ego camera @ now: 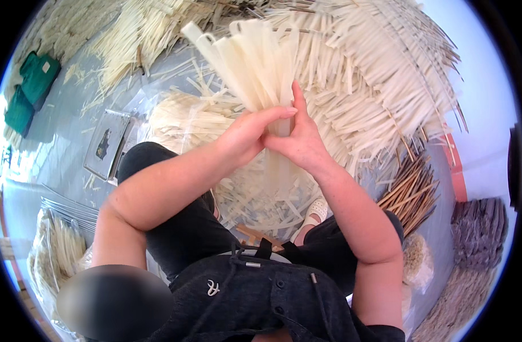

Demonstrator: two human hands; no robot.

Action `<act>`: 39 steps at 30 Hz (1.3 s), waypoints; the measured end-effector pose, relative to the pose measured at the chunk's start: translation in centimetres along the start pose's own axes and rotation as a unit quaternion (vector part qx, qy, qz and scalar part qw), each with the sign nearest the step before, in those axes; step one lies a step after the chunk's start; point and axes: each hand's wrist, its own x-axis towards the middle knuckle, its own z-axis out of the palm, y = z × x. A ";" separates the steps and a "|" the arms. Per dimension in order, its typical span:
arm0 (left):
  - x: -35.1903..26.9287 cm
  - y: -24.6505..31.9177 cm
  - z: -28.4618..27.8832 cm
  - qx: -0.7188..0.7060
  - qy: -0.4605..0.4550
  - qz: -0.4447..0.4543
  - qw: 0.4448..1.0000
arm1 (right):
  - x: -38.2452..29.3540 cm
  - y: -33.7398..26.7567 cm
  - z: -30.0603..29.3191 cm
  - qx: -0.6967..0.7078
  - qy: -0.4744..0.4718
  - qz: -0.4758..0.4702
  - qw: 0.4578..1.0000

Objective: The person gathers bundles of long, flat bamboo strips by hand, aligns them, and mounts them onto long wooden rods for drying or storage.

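Note:
Both of my hands grip one fanned bundle of pale, flat strips that look like dried noodles (261,64). My left hand (248,132) wraps the bundle from the left, its thumb laid across the front. From the right, my right hand (301,139) closes around it, with a finger pointing up along its edge. Some strips end in folded loops at the top; others hang below my hands, slightly blurred. The fingers behind the bundle are hidden. Beyond my left hand lies a stack of similar strips (188,119) on clear plastic.
Heaps of strips with rods among them (372,72) spread ahead and right. A metal platform scale (107,143) stands by my left knee, thin sticks (410,194) by my right. Broken strips (252,196) litter the floor between my feet. Dark bundles (479,233) are stacked far right.

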 end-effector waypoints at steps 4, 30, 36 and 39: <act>1.5 4.1 -1.7 0.062 0.008 0.010 0.998 | 4.5 0.4 2.7 0.094 0.015 -0.031 0.995; 4.1 1.4 -35.8 0.286 0.390 0.101 0.870 | 12.6 15.5 18.8 -0.231 -0.154 0.147 0.949; 2.6 1.4 -34.6 0.377 0.357 0.162 0.839 | 11.8 14.6 23.7 -0.308 -0.294 -0.010 0.905; 2.1 2.2 -33.4 0.436 0.337 0.160 0.819 | 15.5 14.1 24.8 -0.310 -0.295 0.008 0.904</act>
